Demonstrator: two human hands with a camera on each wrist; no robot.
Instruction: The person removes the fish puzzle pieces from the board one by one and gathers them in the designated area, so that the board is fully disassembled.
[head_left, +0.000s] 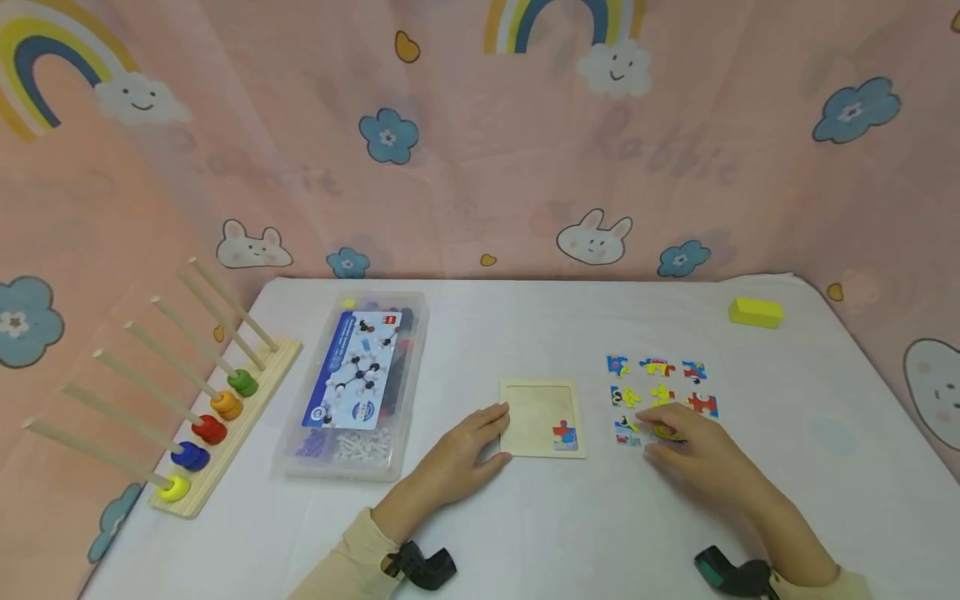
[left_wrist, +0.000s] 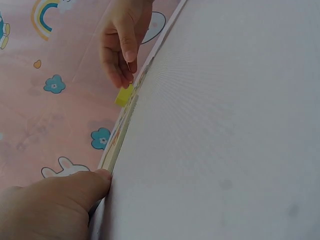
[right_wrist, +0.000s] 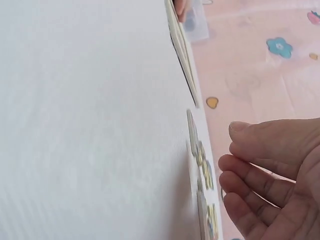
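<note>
A square wooden puzzle tray (head_left: 538,384) lies on the table with one red and blue puzzle piece (head_left: 565,437) in its near right corner. My left hand (head_left: 463,454) rests against the tray's left side, fingertips and thumb at its rim. In the left wrist view, the thumb (left_wrist: 90,185) touches the tray's edge. Right of the tray, several colourful jigsaw pieces (head_left: 657,367) lie spread in rows. My right hand (head_left: 701,446) is over the nearest row, partly hiding a yellow and blue piece. In the right wrist view, its fingers (right_wrist: 250,182) are loosely bent, with nothing visible between them.
A clear plastic box (head_left: 352,383) of molecule model parts lies left of the tray. Beyond it, a wooden peg stand (head_left: 281,354) with coloured rings leans its rods leftward in view. A yellow block (head_left: 755,312) sits at the back right. A patterned pink cloth backs the table.
</note>
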